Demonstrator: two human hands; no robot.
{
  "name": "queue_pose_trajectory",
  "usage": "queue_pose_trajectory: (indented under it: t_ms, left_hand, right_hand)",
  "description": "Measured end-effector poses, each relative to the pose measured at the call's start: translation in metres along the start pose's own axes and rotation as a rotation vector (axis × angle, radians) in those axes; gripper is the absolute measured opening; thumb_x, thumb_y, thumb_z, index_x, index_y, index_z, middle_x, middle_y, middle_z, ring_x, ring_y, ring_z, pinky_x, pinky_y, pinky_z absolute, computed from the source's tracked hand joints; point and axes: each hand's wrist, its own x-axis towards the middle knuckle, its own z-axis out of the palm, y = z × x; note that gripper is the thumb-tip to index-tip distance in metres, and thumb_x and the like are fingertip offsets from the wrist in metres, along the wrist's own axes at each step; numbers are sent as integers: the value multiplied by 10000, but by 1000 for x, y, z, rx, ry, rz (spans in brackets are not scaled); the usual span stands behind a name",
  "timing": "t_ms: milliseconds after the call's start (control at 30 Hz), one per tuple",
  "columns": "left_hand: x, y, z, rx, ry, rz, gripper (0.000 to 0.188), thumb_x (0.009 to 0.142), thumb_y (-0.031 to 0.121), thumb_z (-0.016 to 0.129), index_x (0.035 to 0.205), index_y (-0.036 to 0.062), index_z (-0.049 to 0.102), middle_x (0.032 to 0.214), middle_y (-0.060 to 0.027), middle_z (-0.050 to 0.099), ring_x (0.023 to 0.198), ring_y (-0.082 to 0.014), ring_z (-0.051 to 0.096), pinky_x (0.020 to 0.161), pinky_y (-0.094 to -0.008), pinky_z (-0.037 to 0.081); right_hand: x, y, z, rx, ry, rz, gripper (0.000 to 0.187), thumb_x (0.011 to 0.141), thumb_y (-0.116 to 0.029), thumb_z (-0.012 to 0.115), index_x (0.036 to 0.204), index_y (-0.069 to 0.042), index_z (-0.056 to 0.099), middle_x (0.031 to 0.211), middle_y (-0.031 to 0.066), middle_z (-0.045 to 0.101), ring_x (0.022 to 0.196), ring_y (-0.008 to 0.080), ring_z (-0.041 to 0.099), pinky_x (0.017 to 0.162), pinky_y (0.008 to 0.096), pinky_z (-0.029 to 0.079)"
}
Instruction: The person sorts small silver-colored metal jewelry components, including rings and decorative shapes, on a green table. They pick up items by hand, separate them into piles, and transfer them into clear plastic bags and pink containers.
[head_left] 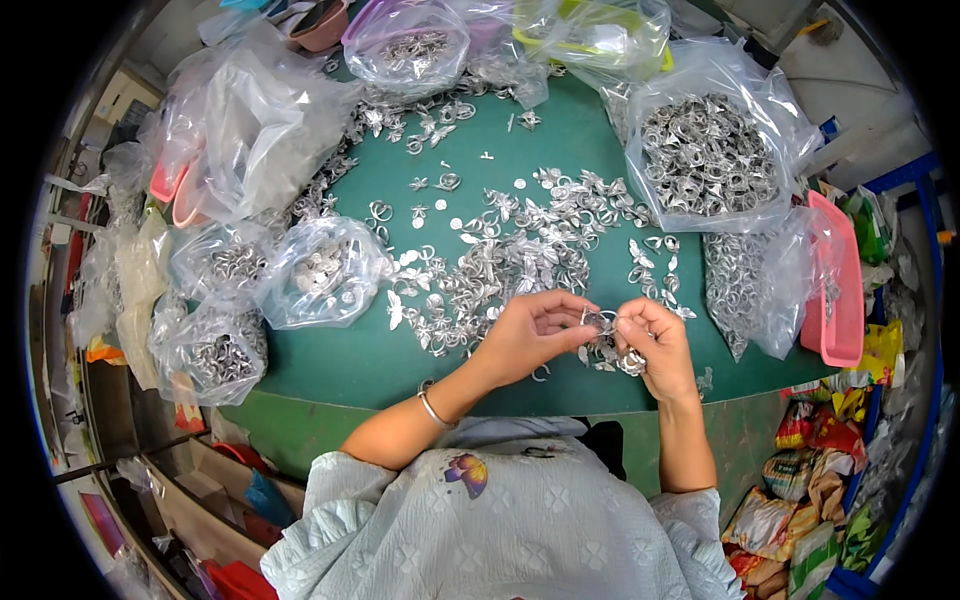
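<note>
Near the front edge of the green table, my two hands meet over a silver metal ring (600,321). My left hand (535,335) pinches it from the left, fingertips drawn together. From the other side, the thumb and forefinger of my right hand (656,347) grip the same ring. More small silver pieces (630,362) are tucked under the curled fingers of that right hand; their exact shape is hard to make out. Just beyond my hands spreads a loose pile of silver rings and leaf-like or flower-like metal pieces (530,250).
Clear plastic bags of metal pieces stand at left, including one bag (325,270) near the pile. A large full bag (710,155) and a pink tray (838,290) are at right. A lime-green basket (590,25) sits at the back of the green table (330,370).
</note>
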Motion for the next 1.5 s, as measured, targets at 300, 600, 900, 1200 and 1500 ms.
queue_pose_trajectory:
  t_ms: [300, 600, 900, 1200, 1500]
  left_hand:
    - [-6, -5, -3, -500, 6, -168, 219, 841, 30, 595, 1046, -35, 555, 883, -55, 604, 843, -124, 597, 716, -225, 501]
    - [-10, -3, -1, -193, 60, -109, 195, 868, 44, 558, 1051, -23, 548, 910, -69, 609, 822, -145, 605, 765, -268, 496]
    - [-11, -11, 2, 62, 251, 271, 277, 822, -9, 600, 1086, -10, 518, 983, -62, 579, 921, -112, 560, 778, -221, 481]
    - [-8, -8, 1, -87, 129, 176, 266, 873, 71, 560, 1123, -7, 514, 1073, -77, 582, 1017, -146, 541, 894, -313, 440]
    - [-4, -18, -4, -605, 107, -128, 304, 904, 172, 531, 1163, 15, 497, 1092, -97, 592, 1031, -206, 565, 866, -312, 448]
  right_hand:
    - [-13, -7, 23, -630, 180, -402, 142, 738, 53, 642, 822, 2, 539, 690, 60, 575, 614, 106, 607, 536, 221, 455]
    - [-6, 1, 22, -963, 161, -668, 142, 714, 47, 615, 825, -8, 546, 699, 83, 557, 501, 190, 542, 453, 277, 435]
    - [-11, -2, 9, -578, 216, -599, 40, 866, 5, 482, 905, 1, 475, 678, 48, 545, 507, 71, 452, 463, 213, 385]
    - [0, -1, 13, 492, 63, 194, 216, 963, -249, 400, 944, -54, 491, 680, 26, 478, 483, 54, 387, 360, 173, 249]
    - [-7, 16, -2, 779, 89, 254, 216, 939, -170, 446, 1056, 1, 508, 944, 101, 540, 724, 154, 502, 564, 246, 411]
